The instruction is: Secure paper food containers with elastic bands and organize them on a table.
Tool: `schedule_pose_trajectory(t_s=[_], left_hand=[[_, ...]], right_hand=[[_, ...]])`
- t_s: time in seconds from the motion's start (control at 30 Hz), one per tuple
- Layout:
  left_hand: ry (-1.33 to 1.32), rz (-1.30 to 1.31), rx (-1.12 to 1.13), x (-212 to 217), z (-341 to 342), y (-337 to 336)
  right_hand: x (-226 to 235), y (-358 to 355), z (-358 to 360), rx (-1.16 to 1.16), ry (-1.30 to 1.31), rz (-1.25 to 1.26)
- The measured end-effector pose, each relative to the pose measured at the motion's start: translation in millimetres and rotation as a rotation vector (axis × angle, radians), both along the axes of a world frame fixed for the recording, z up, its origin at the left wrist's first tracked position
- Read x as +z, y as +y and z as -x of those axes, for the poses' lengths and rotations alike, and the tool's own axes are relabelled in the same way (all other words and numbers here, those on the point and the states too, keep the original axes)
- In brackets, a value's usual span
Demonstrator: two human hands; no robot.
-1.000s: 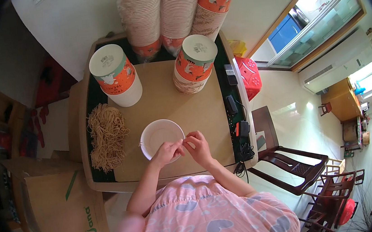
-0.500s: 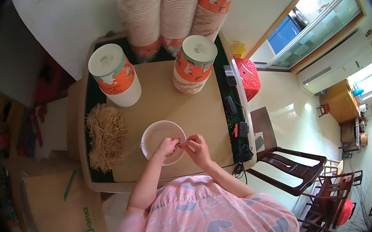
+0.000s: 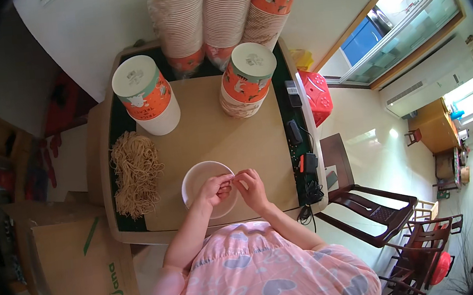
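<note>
A white paper bucket (image 3: 187,182), its open mouth facing up, stands on the brown board (image 3: 213,141) close in front of me. My left hand (image 3: 216,190) lies over the bucket's opening with its fingers curled closed. At the bucket's right rim my right hand (image 3: 250,190) pinches thumb and fingers together, their tips meeting those of the left. Whatever is between the fingertips is too small to make out. A thick bundle of tan strings (image 3: 136,172) lies on the board's left edge, apart from both hands.
Upside-down printed buckets stand behind, one stack left (image 3: 148,99) and one right (image 3: 247,80). Tall bucket stacks (image 3: 180,26) line the back. Chargers and cables (image 3: 307,166) lie along the table's right side. A cardboard box (image 3: 85,267) sits at lower left, a dark chair (image 3: 370,211) at right.
The bucket's rim has shifted slightly toward me. My left hand's fingers have curled in more tightly, and both hands stay together at the right rim.
</note>
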State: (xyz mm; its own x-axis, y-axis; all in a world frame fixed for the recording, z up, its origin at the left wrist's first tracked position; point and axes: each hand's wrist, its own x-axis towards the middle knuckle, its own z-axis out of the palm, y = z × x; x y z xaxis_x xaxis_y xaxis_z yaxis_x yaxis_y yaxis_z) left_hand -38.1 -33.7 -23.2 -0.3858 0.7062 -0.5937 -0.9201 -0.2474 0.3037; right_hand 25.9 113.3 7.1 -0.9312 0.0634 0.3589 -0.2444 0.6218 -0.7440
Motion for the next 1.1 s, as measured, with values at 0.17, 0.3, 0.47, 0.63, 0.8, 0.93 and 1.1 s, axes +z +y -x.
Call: schedule_pose_trajectory(t_s=[0.17, 0.3, 0.47, 0.63, 0.8, 0.93, 1.1], left_hand=[[0.117, 0.123, 0.058, 22, -10, 7], [0.731, 0.36, 0.131, 11, -19, 14], [1.214, 0.66, -0.065, 31, -19, 12], [1.509, 0.803, -0.032, 39, -26, 9], [1.79, 0.91, -0.075, 45, -27, 6], [1.951, 0.981, -0.13, 52, -27, 3], [1.922, 0.959, -0.111, 51, -27, 1]], right_hand=[[-15, 4, -5, -0.109, -0.338, 0.416], [-33, 6, -6, -0.081, -0.432, 0.704], [-34, 11, -8, -0.095, -0.559, 0.841], [-24, 10, -11, -0.111, -0.573, 0.832], [-28, 8, -12, -0.093, -0.49, 0.827], [-28, 6, -12, -0.103, -0.474, 0.8], [-13, 4, -11, -0.108, -0.417, 0.59]])
